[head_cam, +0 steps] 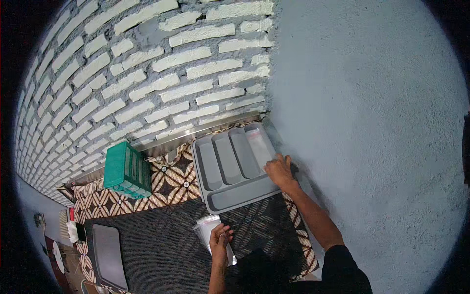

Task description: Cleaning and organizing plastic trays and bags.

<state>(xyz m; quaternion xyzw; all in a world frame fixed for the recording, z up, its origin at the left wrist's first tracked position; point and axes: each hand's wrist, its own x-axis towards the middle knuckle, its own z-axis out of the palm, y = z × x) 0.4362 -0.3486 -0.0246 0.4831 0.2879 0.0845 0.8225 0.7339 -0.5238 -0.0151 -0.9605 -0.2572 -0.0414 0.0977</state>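
A grey plastic cutlery tray [240, 185] lies near the wall corner, with several long compartments and one crosswise along its front. Clear plastic bags [260, 145] lie in its rightmost long compartment. My right hand [281, 169] is at the near end of that compartment, fingers bent down; its fingertips are partly hidden, so any grip on a bag cannot be made out. More clear plastic bags [208, 224] lie in a stack on the dark mat, in front of the tray. Over their right side is my left hand [221, 240], its fingers slightly curled and apart.
A green plastic drawer box [126, 171] stands left of the tray. On the left part of the dark mat [161, 242] lies a flat grey tray [108, 255]. A patterned cloth [176, 183] covers the table. Brick [187, 75] and plain grey [360, 110] walls border the back and right.
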